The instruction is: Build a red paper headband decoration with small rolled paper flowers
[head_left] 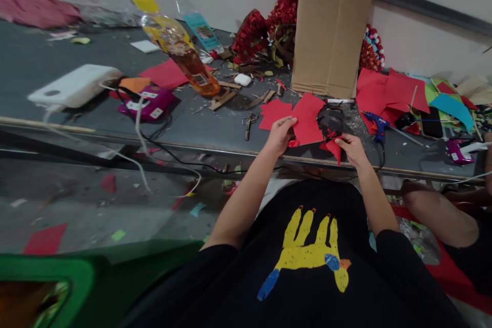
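My left hand (282, 135) grips the edge of a sheet of red paper (308, 120) between thumb and fingers, over the front of the table. Another red paper piece (274, 113) lies just behind that hand. My right hand (352, 149) is closed on a small folded red paper piece (333, 149), which points down past the table edge. Between the hands, a dark object (331, 119) rests on the table; its kind is hard to make out. A blue glue gun (376, 124) lies to the right of my right hand.
A tall cardboard box (332, 25) stands behind the hands. Bottles, including a yellow-capped bottle (180, 51), stand left. A white power strip (75, 84) and purple socket block (148, 104) trail cables over the table edge (115, 133). A person's knee (438, 210) is at right.
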### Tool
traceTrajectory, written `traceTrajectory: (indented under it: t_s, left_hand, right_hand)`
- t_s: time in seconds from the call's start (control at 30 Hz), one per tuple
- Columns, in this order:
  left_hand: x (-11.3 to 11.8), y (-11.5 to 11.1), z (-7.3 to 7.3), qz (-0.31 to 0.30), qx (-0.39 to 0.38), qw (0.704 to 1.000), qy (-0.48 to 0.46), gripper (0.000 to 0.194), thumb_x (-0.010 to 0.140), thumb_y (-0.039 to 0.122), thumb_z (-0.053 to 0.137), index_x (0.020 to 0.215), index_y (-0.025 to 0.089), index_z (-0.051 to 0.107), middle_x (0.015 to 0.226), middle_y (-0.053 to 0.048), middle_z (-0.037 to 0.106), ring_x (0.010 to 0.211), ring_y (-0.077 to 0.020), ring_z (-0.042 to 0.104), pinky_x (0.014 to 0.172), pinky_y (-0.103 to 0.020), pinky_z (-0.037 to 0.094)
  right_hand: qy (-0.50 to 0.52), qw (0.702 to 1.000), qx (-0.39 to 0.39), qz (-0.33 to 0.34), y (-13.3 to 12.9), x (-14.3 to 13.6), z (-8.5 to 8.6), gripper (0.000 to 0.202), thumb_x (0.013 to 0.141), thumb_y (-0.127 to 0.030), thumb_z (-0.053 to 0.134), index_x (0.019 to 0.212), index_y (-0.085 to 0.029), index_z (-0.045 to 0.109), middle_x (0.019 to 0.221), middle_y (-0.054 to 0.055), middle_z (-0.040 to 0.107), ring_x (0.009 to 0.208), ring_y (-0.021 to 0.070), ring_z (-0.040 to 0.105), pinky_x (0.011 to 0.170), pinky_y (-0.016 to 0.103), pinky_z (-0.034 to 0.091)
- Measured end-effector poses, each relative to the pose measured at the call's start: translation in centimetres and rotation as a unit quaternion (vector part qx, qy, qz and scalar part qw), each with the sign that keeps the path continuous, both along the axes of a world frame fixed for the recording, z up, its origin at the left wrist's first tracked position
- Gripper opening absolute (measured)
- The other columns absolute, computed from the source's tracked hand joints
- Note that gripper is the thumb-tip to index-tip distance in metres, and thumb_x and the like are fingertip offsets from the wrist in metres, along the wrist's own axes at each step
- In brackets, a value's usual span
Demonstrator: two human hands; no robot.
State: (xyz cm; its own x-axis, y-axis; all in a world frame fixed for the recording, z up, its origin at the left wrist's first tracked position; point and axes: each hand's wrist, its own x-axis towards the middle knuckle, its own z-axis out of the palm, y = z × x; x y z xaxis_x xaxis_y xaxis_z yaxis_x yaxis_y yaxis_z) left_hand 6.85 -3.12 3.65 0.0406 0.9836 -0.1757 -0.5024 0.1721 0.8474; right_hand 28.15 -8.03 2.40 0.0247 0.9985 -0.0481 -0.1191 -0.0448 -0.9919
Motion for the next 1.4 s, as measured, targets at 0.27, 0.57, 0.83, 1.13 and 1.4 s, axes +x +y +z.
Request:
traceTrajectory:
  t_s: [0.27,0.57,0.83,1.13,1.4]
  left_hand:
    - [0.01,0.3,-0.46,0.013,0.002,1.0,-0.008,0.031,0.05,0.029,0.077,0.064,0.017,0.052,0.053,0.006,0.053,0.045,-0.0068,0.055,0.04,-0.015,0.041]
    - [-0.01,0.12,-0.49,0.006,0.01,1.0,0.011,0.031,0.05,0.03,0.076,0.065,0.016,0.053,0.05,0.008,0.048,0.04,-0.0039,0.046,0.037,-0.014,0.035]
    - [0.01,0.33,-0.9,0.011,0.005,1.0,0.002,0.036,0.047,0.031,0.079,0.07,0.016,0.056,0.058,0.005,0.058,0.047,-0.0062,0.053,0.042,-0.016,0.04]
    - [0.15,0.21,-0.66,0.01,0.01,1.0,-0.002,0.034,0.046,0.03,0.078,0.066,0.016,0.054,0.055,0.005,0.054,0.045,-0.0058,0.051,0.041,-0.016,0.037]
    - [0.1,0.47,-1.11,0.009,0.013,1.0,0.001,0.034,0.048,0.029,0.078,0.069,0.016,0.055,0.058,0.004,0.056,0.047,-0.0066,0.053,0.043,-0.017,0.039]
  right_hand:
    - [-0.021,1.0,0.007,0.005,-0.24,-0.26,0.13,0.04,0.049,-0.05,0.082,0.075,-0.021,0.073,0.079,0.001,0.074,0.077,0.0167,0.066,0.081,0.031,0.05]
    - [-0.014,0.999,0.01,-0.034,-0.15,-0.38,-0.34,0.039,0.049,-0.049,0.082,0.073,-0.02,0.072,0.076,0.001,0.074,0.072,0.0159,0.064,0.077,0.031,0.05]
    - [-0.039,0.998,0.001,-0.047,-0.18,-0.3,-0.26,0.036,0.048,-0.049,0.081,0.063,-0.019,0.068,0.066,0.0,0.07,0.063,0.014,0.059,0.064,0.028,0.047]
    - [-0.078,0.995,0.013,-0.056,-0.11,-0.26,-0.38,0.037,0.05,-0.05,0.078,0.055,-0.018,0.06,0.053,-0.004,0.06,0.051,0.0092,0.049,0.052,0.023,0.039]
    - [-0.089,0.994,0.03,-0.055,-0.18,-0.27,-0.4,0.035,0.052,-0.049,0.078,0.055,-0.019,0.061,0.053,-0.004,0.059,0.052,0.0093,0.05,0.052,0.023,0.04]
